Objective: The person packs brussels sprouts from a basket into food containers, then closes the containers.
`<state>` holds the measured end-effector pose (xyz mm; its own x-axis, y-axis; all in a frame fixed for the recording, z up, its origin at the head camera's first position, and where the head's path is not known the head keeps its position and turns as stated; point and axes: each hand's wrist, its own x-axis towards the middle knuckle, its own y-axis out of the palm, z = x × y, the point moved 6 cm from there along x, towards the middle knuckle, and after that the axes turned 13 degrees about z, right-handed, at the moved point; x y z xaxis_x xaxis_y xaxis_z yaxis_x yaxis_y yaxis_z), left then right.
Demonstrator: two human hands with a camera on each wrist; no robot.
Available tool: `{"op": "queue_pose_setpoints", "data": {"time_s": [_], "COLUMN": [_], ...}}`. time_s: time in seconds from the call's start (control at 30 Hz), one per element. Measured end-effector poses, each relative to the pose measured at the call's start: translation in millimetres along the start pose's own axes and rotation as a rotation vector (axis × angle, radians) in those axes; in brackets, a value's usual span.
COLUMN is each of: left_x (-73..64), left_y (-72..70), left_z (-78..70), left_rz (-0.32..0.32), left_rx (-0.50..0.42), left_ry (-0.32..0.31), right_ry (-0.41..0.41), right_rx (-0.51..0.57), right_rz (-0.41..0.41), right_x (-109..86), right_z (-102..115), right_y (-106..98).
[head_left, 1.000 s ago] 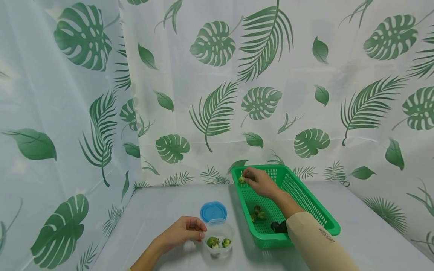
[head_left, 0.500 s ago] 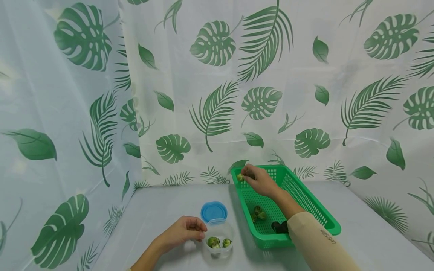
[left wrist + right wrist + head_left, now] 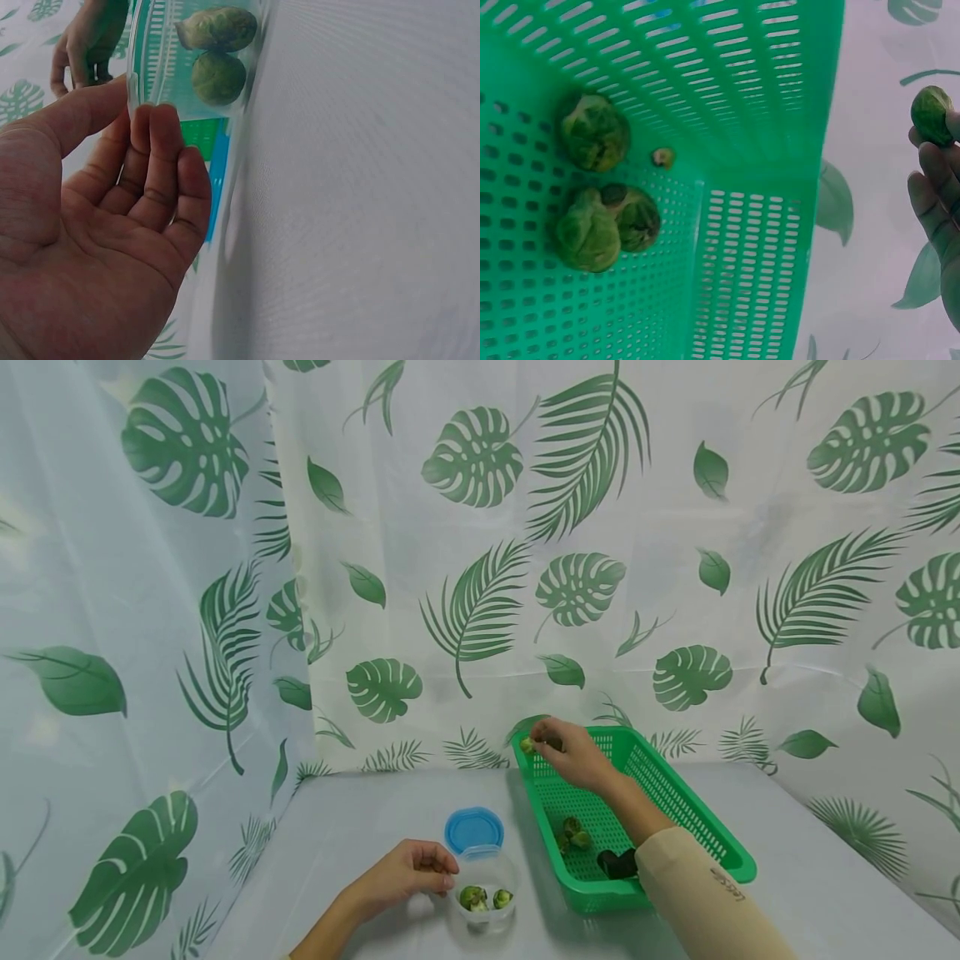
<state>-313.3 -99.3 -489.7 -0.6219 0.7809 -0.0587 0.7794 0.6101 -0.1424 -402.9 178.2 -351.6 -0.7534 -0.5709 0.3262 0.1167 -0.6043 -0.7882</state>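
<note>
In the head view my right hand [image 3: 573, 756] pinches a Brussels sprout [image 3: 528, 745] over the far left corner of the green plastic basket [image 3: 551, 860]. The right wrist view shows this sprout [image 3: 931, 114] between thumb and fingers, past the basket wall. My left hand [image 3: 408, 868] rests by a small clear plastic container [image 3: 491, 867] left of the basket. In the left wrist view, its thumb and curled fingers [image 3: 163, 139] pinch the container's rim [image 3: 135, 56]. Several sprouts [image 3: 474, 897] lie inside that container.
More Brussels sprouts [image 3: 592, 133] lie on the basket floor, with a small brownish bit [image 3: 662, 157] near them. A blue lid [image 3: 474, 831] is behind the clear container. A black object [image 3: 617, 863] shows beside the right sleeve. Leaf-printed sheeting [image 3: 480, 610] hangs behind the table.
My right hand has risen slightly and shifted left with the sprout, toward the basket's far left corner. The left hand and the container stay where they were.
</note>
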Motion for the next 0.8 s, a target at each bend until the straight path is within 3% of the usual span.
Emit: {"op": "queue_pose_setpoints", "data": {"time_s": [0.17, 0.8], "left_x": [0.1, -0.3], "left_y": [0.1, -1.0], "left_z": [-0.1, 1.0], "left_rz": [0.001, 0.005], "left_rx": [-0.004, 0.005], "left_ry": [0.002, -0.003], "right_ry": [-0.007, -0.188], "right_rx": [-0.023, -0.012], "right_rz": [-0.010, -0.118], "right_x": [3.1, 7.1], "right_z": [9, 60], "right_y": [-6, -17]}}
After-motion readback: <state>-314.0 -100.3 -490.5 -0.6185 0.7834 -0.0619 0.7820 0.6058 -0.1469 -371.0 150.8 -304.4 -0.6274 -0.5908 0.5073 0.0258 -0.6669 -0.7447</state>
